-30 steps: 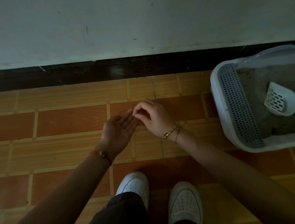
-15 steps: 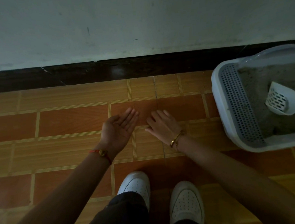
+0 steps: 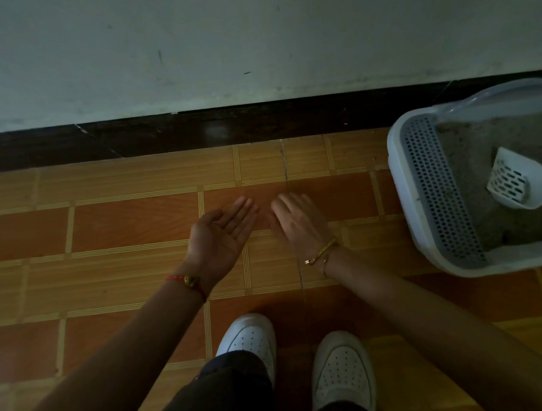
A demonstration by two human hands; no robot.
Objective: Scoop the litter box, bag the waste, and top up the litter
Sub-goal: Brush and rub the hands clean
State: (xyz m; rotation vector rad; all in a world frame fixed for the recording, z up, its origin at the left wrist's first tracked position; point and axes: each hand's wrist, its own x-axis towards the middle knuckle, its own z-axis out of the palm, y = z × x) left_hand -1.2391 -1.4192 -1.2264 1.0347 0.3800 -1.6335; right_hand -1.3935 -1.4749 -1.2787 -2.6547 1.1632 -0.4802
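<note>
Two bare hands are held out above the orange-brown tiled floor (image 3: 118,223), each holding nothing. Left hand (image 3: 223,235): palm up, fingers straight, red cord bracelet (image 3: 184,280) at the wrist. Right hand (image 3: 297,222): palm down, fingers loosely extended, gold bangle (image 3: 322,253) at the wrist. The hands are just beside each other, apart. To the person's right, the white plastic litter box (image 3: 396,169) with a grey perforated step (image 3: 437,192) holds grey litter (image 3: 473,157). The white slotted plastic scoop (image 3: 517,182) lies on it.
</note>
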